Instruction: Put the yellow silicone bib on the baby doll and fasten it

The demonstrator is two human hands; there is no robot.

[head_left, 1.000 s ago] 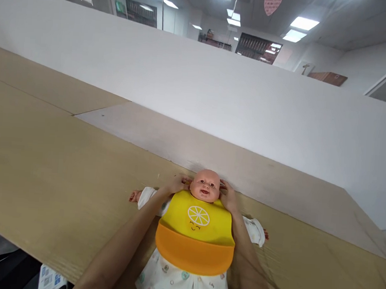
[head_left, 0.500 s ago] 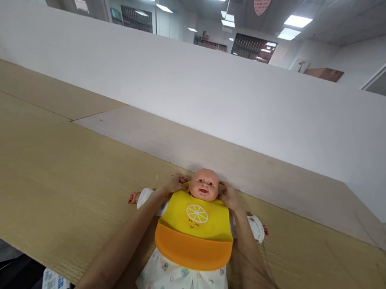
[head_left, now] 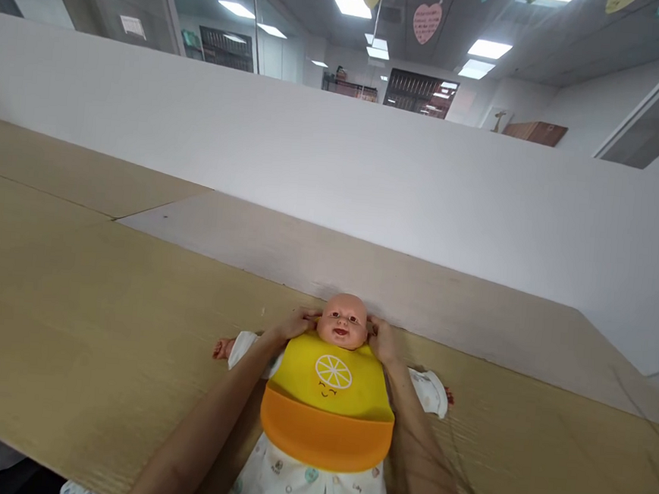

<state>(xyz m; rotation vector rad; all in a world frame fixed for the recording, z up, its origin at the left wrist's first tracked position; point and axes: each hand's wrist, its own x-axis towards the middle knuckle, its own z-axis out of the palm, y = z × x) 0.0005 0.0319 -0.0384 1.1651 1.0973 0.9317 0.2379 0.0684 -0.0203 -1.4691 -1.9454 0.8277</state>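
Note:
A baby doll (head_left: pixel 343 320) lies on its back on the wooden table, arms spread, in white patterned clothes (head_left: pixel 311 485). Over its chest lies a yellow bib (head_left: pixel 303 359) with a white citrus slice, a smiling face and an orange catch pocket (head_left: pixel 326 433). At the left side of the doll's neck, my left hand (head_left: pixel 296 324) has its fingers closed on the bib's neck band. My right hand (head_left: pixel 382 340) grips the band on the other side, close to the doll's ear. The band's ends behind the neck are hidden by the head.
The wooden table (head_left: pixel 101 320) runs out to both sides. A pale raised ledge (head_left: pixel 284 243) and a white wall (head_left: pixel 336 164) stand behind the doll's head, with glass panes above. A white printed package (head_left: pixel 79 492) shows at the lower left edge.
The camera view has tilted up slightly. Both hands remain at the doll's neck, with small finger shifts; the right fingers have drawn in closer beside the head.

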